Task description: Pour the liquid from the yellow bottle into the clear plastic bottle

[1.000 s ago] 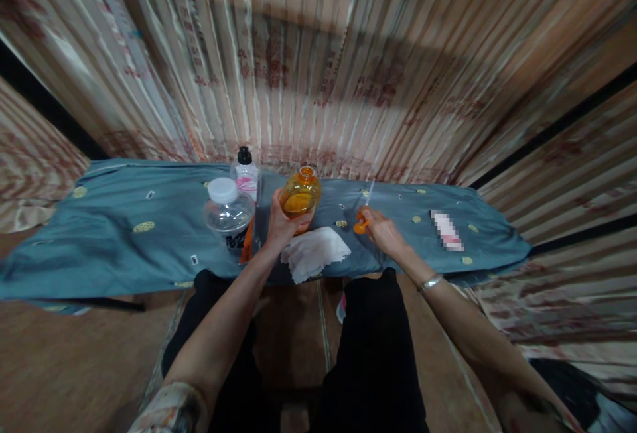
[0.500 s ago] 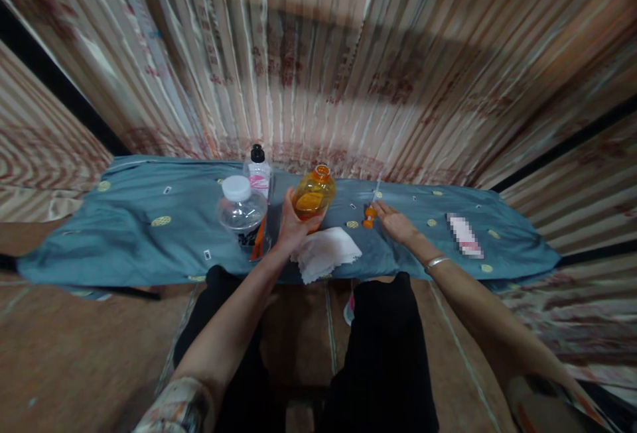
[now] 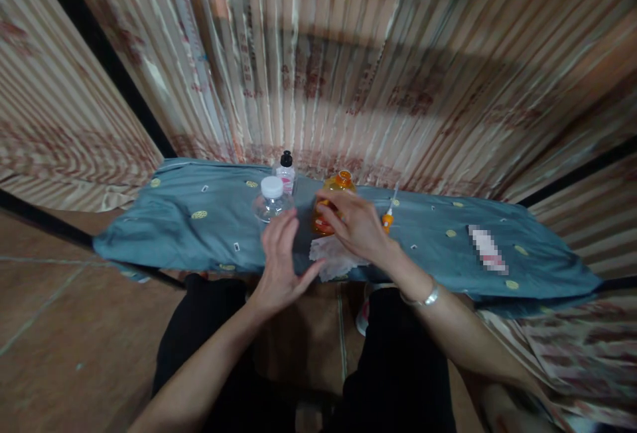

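My left hand [image 3: 281,260] hovers in front of the low table with its fingers stretched out and holds nothing. My right hand [image 3: 355,226] reaches across a white cloth [image 3: 332,264], fingers spread, their tips against the side of an orange bottle [image 3: 334,187] that stands upright without a cap. Just right of that hand a small tool with an orange grip [image 3: 387,219] lies on the blue sheet [image 3: 199,234].
A clear bottle with a white cap [image 3: 271,197] and a small bottle with a black cap [image 3: 285,169] stand left of the orange bottle. A blurred-out item [image 3: 485,250] lies at the right. Striped curtains hang behind. My black-trousered knees are under the table edge.
My left hand has let go of the orange bottle and drawn back, open. My right hand has left the orange-gripped tool and moved left to the bottle. The view has shifted to the left.
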`<action>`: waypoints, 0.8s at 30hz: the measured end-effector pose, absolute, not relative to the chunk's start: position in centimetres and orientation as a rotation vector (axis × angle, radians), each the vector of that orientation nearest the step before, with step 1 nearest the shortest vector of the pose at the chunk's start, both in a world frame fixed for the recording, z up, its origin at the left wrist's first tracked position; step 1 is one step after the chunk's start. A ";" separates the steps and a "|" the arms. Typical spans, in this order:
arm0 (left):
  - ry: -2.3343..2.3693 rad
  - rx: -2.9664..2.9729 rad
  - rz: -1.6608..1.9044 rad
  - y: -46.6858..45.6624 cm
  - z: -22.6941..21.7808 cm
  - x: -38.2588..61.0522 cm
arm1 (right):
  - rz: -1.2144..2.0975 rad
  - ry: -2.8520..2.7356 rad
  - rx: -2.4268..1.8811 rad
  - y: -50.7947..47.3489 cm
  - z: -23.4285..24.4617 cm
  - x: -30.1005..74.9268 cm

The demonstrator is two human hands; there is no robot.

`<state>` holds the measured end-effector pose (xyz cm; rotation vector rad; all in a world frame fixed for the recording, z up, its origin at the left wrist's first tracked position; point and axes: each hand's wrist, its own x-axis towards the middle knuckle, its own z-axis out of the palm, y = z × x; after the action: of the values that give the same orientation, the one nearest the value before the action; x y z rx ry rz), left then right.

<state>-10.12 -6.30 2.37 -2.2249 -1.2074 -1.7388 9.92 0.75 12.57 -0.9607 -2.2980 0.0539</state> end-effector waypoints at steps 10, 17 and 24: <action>-2.220 -2.003 -2.081 1.4 -0.2 -15.8 | -0.136 -2.735 -1.179 5.6 19.2 -0.7; -2.287 -1.972 -2.091 1.5 -0.2 -15.1 | -0.032 -2.863 -1.043 7.4 19.5 0.0; -2.291 -1.976 -2.092 1.3 0.2 -15.1 | -0.047 -2.989 -0.941 8.3 20.7 -0.9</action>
<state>-15.11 1.34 0.22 -1.9758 -2.2914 -2.0921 -0.91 8.25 20.67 -0.9412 -2.9893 -0.0469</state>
